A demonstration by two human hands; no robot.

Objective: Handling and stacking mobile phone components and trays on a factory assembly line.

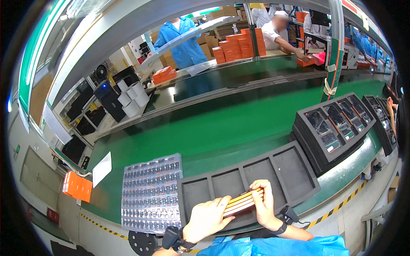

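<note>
Between my two hands is a stack of several thin flat slabs (242, 202) with orange and white edges, held tilted above a black foam tray (297, 173). My left hand (208, 217) grips its left end, with the fingers wrapped round it. At the right end, my right hand (265, 205) is closed on the stack, fingers over the top edge. The tray has several wide rectangular compartments, and no items show in their visible parts. Just left of it lies a clear plastic tray (178, 158) filled with rows of small dark parts.
More black foam trays (305, 147) stand piled at the right, the top one holding dark flat devices. A white sheet (102, 169) and orange boxes (77, 187) are at the left. Beyond the green belt (205, 121), co-workers stand near stacked orange boxes (232, 48). A post (335, 51) rises at the far right.
</note>
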